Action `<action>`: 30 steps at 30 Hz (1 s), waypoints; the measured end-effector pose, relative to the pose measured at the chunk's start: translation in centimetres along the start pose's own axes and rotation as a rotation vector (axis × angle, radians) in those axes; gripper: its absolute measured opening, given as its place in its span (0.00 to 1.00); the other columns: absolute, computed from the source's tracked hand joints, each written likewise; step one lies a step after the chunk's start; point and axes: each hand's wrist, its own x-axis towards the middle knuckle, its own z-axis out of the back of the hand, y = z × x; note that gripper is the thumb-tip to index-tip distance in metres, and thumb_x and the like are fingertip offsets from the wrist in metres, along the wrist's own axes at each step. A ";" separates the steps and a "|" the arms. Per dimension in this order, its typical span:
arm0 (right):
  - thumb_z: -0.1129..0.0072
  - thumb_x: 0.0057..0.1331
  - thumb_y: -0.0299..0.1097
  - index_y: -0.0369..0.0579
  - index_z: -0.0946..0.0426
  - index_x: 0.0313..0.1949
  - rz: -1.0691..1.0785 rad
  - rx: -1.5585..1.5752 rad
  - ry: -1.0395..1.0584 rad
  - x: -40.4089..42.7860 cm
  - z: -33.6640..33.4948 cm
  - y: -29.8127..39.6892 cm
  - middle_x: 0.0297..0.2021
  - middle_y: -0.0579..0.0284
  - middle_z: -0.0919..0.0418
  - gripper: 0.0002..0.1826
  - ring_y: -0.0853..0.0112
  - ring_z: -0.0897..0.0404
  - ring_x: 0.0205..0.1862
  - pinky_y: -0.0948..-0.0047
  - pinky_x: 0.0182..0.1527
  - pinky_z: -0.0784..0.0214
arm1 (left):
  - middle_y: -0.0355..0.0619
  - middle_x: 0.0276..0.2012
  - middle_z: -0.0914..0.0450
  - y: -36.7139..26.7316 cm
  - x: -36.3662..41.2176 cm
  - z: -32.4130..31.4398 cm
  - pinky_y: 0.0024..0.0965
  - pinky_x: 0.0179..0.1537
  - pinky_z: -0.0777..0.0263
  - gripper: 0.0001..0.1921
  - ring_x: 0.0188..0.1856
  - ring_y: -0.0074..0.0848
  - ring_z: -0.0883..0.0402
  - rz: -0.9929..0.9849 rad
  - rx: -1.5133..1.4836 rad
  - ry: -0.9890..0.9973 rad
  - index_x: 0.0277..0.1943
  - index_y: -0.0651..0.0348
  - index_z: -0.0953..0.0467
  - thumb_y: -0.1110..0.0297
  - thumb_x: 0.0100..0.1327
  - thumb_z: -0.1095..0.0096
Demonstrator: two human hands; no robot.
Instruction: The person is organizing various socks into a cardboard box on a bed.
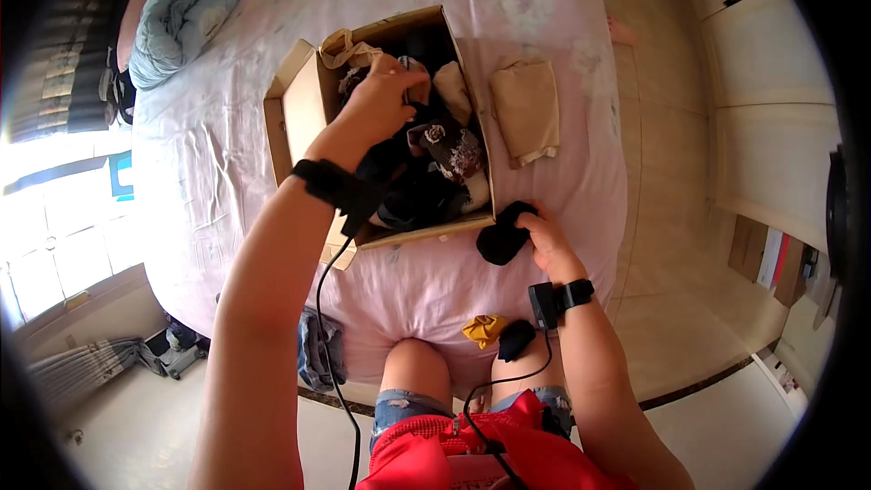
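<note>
An open cardboard box (pixel 425 237) full of dark and brown clothing pieces stands on the bed. My left hand (pixel 384 99) reaches into its upper part, fingers bent among the things; whether it grips one is hidden. A brown patterned cloth (pixel 449 148) lies inside, with a beige one (pixel 452 90) above it. By the box's lower right corner, my right hand (pixel 544 231) holds a black fabric bundle (pixel 503 239) just over the sheet. Folded tan fabric (pixel 525 112) lies right of the box. Near my knees are a mustard bundle (pixel 484 331) and another black bundle (pixel 516 340).
A pale floral sheet (pixel 204 218) covers the bed. A light blue quilt (pixel 184 20) lies bunched at the upper left. Denim fabric (pixel 318 347) hangs at the near edge. Cables run down from both wrist straps. Pale cabinets (pixel 772 163) stand at the right.
</note>
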 end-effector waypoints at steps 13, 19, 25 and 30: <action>0.41 0.57 0.28 0.44 0.24 0.54 -0.004 -0.047 -0.038 -0.1 -0.5 0.3 0.42 0.61 0.22 0.23 0.69 0.26 0.45 0.69 0.51 0.33 | 0.55 0.64 0.42 -2.2 0.7 -1.3 0.40 0.65 0.31 0.36 0.63 0.52 0.28 0.151 0.135 0.231 0.71 0.50 0.31 0.80 0.57 0.39; 0.41 0.58 0.26 0.39 0.24 0.54 0.154 -0.049 -0.037 -2.5 0.1 2.7 0.44 0.60 0.21 0.23 0.69 0.24 0.46 0.69 0.52 0.32 | 0.57 0.73 0.43 -1.0 -3.2 -0.5 0.46 0.70 0.37 0.34 0.69 0.53 0.34 -0.018 -0.024 0.072 0.71 0.48 0.30 0.72 0.59 0.32; 0.40 0.59 0.28 0.43 0.26 0.55 0.350 0.151 -0.267 -4.6 -0.4 6.6 0.44 0.62 0.22 0.23 0.71 0.23 0.44 0.74 0.43 0.33 | 0.52 0.75 0.40 4.5 -1.2 2.9 0.54 0.73 0.47 0.34 0.75 0.54 0.44 0.076 0.366 -0.194 0.72 0.44 0.32 0.49 0.65 0.33; 0.40 0.61 0.28 0.45 0.28 0.57 0.484 0.244 -0.180 -6.3 -3.4 9.9 0.47 0.61 0.22 0.23 0.69 0.22 0.46 0.68 0.46 0.30 | 0.53 0.76 0.41 6.2 -0.5 1.9 0.57 0.75 0.55 0.40 0.77 0.50 0.47 0.024 0.534 -0.167 0.76 0.49 0.40 0.40 0.67 0.39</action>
